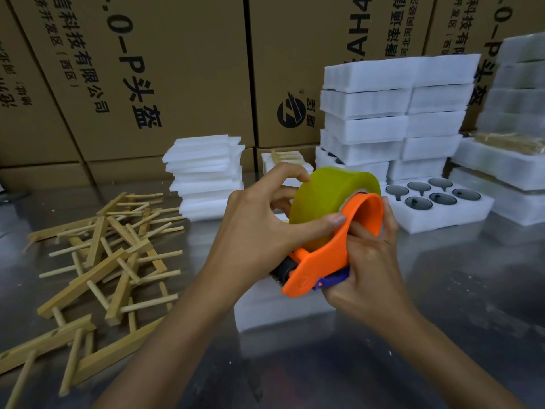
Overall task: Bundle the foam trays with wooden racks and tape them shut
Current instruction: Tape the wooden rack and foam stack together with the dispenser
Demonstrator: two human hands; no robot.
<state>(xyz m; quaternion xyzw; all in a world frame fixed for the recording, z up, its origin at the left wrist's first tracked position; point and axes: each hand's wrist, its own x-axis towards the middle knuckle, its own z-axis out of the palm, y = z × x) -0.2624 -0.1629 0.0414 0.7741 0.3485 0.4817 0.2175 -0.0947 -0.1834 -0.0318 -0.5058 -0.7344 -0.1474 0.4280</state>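
An orange tape dispenser (327, 261) carrying a yellow-green tape roll (327, 199) is held up at the centre of the head view. My right hand (368, 261) grips its handle from the right. My left hand (259, 228) curls round the roll, thumb on its near face and fingers over the top. Directly beneath lies a white foam bundle (280, 308) on the metal table (442, 290), partly hidden by both hands. Loose wooden racks (103, 261) are heaped at the left.
A short stack of foam sheets (206, 175) stands behind centre. An open foam tray with dark round parts (436, 202) lies at the right, before tall stacks of foam trays (395, 113). Cardboard boxes (147, 69) wall the back.
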